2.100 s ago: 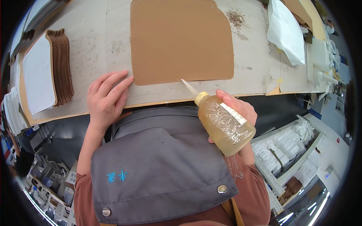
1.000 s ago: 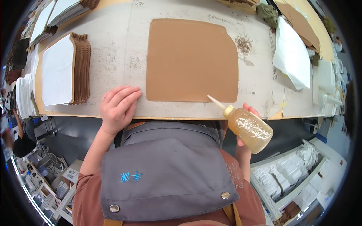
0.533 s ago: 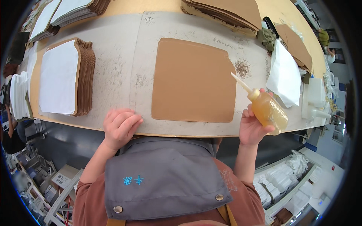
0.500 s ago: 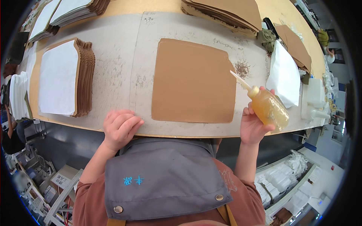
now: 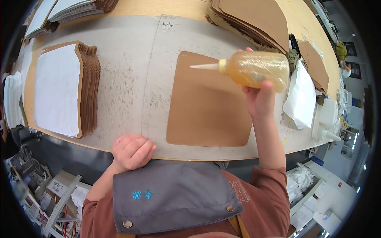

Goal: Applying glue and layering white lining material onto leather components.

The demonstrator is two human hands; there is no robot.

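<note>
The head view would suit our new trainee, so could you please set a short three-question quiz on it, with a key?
1. True or false: the pale nozzle of the squeeze bottle points toward the person's right.
2. What lies on the workbench, to the left of the flat brown sheet with rounded corners? A: a pair of scissors; B: a white-topped brown stack; C: a hammer.
3. Which of the person's hands holds the squeeze bottle?

Key:
1. False; it points toward the person's left.
2. B.
3. The right hand.
</note>
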